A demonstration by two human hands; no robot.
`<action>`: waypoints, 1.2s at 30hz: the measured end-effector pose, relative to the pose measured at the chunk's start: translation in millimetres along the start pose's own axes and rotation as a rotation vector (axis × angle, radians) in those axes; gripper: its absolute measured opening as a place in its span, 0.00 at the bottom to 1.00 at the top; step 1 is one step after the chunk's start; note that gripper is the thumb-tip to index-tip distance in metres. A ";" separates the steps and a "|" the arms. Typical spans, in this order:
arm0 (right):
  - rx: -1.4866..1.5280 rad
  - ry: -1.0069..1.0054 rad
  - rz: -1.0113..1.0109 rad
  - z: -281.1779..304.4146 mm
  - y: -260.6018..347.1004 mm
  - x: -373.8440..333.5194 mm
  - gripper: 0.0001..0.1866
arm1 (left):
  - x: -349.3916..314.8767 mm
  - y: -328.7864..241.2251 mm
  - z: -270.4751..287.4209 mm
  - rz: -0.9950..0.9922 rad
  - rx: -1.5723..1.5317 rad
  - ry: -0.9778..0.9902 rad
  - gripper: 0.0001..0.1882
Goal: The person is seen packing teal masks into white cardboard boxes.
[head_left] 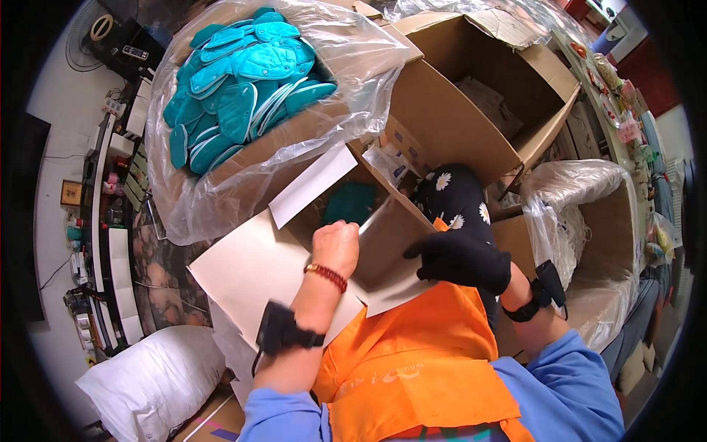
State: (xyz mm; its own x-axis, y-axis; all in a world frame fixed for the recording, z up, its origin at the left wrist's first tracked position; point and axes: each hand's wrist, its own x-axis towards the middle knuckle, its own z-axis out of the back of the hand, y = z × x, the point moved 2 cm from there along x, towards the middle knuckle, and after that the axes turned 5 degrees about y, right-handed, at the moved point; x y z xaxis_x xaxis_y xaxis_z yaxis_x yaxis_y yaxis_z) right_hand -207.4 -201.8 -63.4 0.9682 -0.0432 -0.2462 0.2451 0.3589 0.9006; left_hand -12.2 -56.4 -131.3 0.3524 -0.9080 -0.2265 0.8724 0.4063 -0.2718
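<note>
**Boxed in on nearly every side**

The heaped carton point(276, 144) crowds my box point(254, 265) at the far left, a tall carton point(420, 96) backs it, and a plastic-lined carton point(512, 239) stands to the right. My knee point(451, 190) juts up beside the box.

I count three cartons, one box, one white sack point(151, 379); the teal pads point(269, 62) overlap too much to count. A teal piece point(350, 202) lies inside the box.

My bare left hand point(336, 250) reaches over the opening, fingers curled — whether they grip anything, I cannot tell. My gloved right hand point(464, 261) is parted at the right flap point(398, 254), nothing visible in it — contact unclear. Patterned floor point(158, 272) shows left of the box.
</note>
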 end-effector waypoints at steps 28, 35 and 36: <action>-0.951 -0.222 0.465 -21.1 108.4 31.9 0.09 | -5.2 -8.7 44.9 0.324 -0.760 -0.379 0.16; -1.196 -0.507 0.388 -7.8 99.2 17.2 0.07 | -11.7 0.4 38.4 0.353 -0.257 -0.295 0.13; -1.053 -0.500 0.309 3.5 91.9 19.9 0.05 | -16.3 -7.9 50.6 0.248 -0.188 -0.487 0.14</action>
State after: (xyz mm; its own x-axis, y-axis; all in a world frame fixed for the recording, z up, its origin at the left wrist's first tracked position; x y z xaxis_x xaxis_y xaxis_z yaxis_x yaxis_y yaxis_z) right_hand -165.5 -173.0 15.8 0.9482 -0.0939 0.3035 0.0643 0.9923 0.1062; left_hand -7.7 -49.9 -78.1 0.6926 -0.7076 0.1401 0.6844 0.5834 -0.4373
